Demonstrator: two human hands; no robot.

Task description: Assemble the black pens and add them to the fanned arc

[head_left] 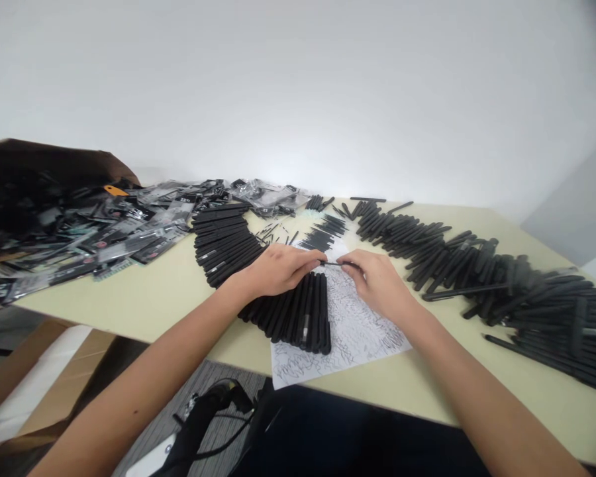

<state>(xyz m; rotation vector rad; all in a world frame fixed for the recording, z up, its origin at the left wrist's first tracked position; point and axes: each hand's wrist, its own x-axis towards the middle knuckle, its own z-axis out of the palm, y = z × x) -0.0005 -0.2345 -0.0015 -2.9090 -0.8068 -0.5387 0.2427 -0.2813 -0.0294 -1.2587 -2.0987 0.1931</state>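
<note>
Over a sheet of paper [347,331] covered in scribbles, my left hand [283,268] and my right hand [377,281] are close together with their fingertips pinched. Between them, held level from both ends, is a slim black pen [332,264]; its thin middle part shows, and my fingers hide much of the rest. Under and beside my left wrist, black pens [310,311] lie side by side in a curved row, partly resting on the paper. Just beyond my fingers is a batch of thin dark pen parts [322,232], perhaps refills.
A long heap of black pens [442,255] runs along the right side of the table [387,391]. Clear plastic packets [163,205] are piled at the left, by a cardboard box [114,165] full of dark items. Another cardboard box [62,377] stands below the table edge.
</note>
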